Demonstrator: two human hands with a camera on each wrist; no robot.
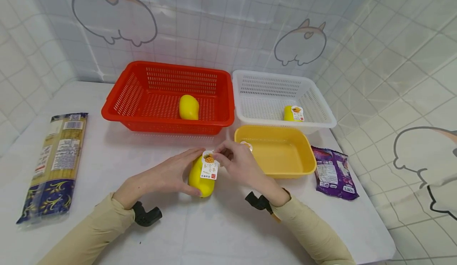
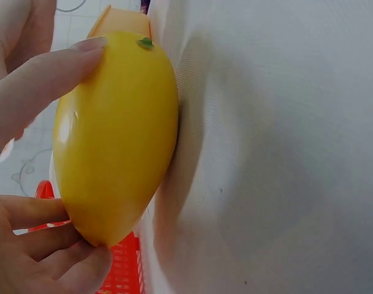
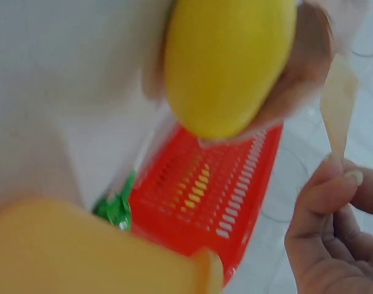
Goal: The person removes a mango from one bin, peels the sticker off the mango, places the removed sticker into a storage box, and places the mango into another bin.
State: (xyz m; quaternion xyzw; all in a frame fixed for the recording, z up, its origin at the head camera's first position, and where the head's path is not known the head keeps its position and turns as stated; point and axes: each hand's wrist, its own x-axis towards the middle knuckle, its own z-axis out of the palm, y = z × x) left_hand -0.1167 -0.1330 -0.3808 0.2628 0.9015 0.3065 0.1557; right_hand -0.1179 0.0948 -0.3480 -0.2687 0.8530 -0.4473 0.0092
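Left of the mango (image 1: 202, 186), a creased khaki-beige sleeve (image 1: 101, 227) meets a black, elbow-shaped wrist mount (image 1: 146, 216). Right of the mango, a matching sleeve (image 1: 310, 227) ends at a thin dark wristband (image 1: 287, 194), with another black mount (image 1: 257, 201) and a small orange piece (image 1: 276, 217).

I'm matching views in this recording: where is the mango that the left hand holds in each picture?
Head: mango below centre, slightly left.
Left wrist: mango left of centre, mid-height.
Right wrist: mango at the top edge, slightly right.
Shared landmark: red basket.
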